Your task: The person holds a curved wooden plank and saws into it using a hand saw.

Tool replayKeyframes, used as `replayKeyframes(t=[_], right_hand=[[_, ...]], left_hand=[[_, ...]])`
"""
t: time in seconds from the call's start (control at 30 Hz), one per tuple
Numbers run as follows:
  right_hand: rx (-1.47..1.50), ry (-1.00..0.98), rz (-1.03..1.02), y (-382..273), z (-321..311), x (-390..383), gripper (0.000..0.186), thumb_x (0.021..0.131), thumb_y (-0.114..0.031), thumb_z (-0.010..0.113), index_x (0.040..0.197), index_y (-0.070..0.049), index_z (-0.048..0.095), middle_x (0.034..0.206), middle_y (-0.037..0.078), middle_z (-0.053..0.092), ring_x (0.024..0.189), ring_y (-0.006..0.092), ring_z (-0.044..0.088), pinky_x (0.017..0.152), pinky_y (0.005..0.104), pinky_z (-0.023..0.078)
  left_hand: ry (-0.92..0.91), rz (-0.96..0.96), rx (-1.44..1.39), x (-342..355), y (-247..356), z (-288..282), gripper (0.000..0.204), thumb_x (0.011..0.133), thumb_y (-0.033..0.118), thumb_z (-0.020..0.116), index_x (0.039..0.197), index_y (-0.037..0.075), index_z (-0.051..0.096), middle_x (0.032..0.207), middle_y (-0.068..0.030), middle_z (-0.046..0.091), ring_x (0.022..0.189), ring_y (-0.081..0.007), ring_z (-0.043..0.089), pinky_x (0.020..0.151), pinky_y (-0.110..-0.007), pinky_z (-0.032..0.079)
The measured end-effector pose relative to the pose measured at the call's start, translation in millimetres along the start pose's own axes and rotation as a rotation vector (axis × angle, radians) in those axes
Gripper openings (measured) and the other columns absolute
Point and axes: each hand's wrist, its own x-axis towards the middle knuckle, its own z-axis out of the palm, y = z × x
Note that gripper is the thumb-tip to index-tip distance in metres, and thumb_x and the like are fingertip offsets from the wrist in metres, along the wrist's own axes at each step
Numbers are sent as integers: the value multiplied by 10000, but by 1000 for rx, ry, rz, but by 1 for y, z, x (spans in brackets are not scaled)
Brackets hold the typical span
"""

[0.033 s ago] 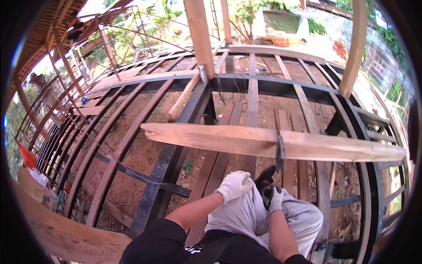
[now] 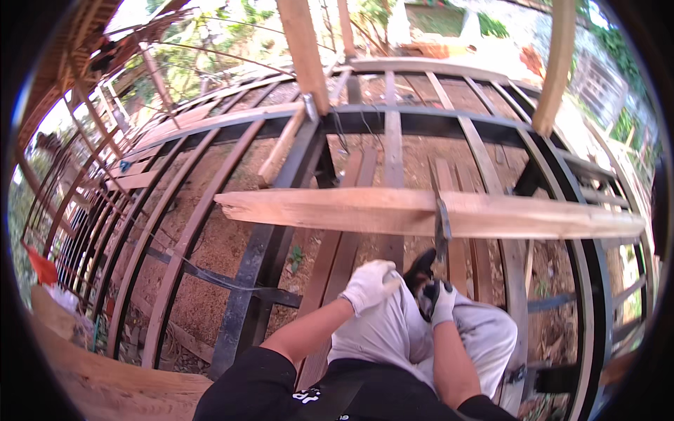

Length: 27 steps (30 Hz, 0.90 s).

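My left hand [image 2: 370,286], in a white work glove, lies over my left knee with its fingers laid across the grey trousers [image 2: 372,330]. My right hand [image 2: 442,303], gloved in white with dark fingertips, is curled between my legs beside a dark shoe [image 2: 420,270]; what it grips, if anything, is hidden. Just ahead of both hands, a long pale timber plank [image 2: 330,210] lies crosswise over the frame. A narrow dark blade [image 2: 441,223], like a saw's, crosses the plank right of its middle. Neither hand touches the plank.
Black steel beams [image 2: 246,302] and spaced wooden joists [image 2: 210,210] form an open floor frame over bare soil. Upright wooden posts [image 2: 303,56] rise ahead. A thick curved timber [image 2: 126,386] lies at near left. An orange cloth [image 2: 40,265] hangs at far left, near another person [image 2: 60,158].
The whole view has shifted slightly, so the plank and frame sit a little higher and further left. Both hands keep nearly the same pose at my legs.
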Motion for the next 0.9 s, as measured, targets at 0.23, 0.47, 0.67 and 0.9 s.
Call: replayKeyframes(t=[0.23,0.47,0.67,0.9], right_hand=[[266,52,-285,-157,21,-53,564,954,47,697,1491,-31,544,1318,100,667,1205,192,654,1048,331,544],[-397,99,-570,-210,59,-45,817,837,-82,864,1553,-17,475,1376,158,617,1222,252,638,1076,400,521],[-417,113,-514,-227,79,15,653,869,-125,844,1443,1,560,1289,155,676,1124,245,693,1022,382,549],[-116,54,-393,-214,105,26,617,923,-40,762,1503,-34,549,1244,123,716,1123,175,690,1004,342,560]], left_hand=[[-16,-77,-16,-4,-6,-3,514,954,407,712,1306,33,708,1333,-211,704,1290,-395,637,1125,-459,495],[-123,-75,9,-2,-2,-3,535,954,415,709,1327,32,696,1352,-212,694,1297,-394,634,1124,-461,494],[142,211,114,86,-29,-23,712,877,417,789,1423,3,593,1385,-279,650,1324,-457,592,1153,-517,456],[76,147,615,200,-68,-39,982,763,638,821,1540,116,524,1460,-173,608,1395,-360,531,1212,-493,329]])
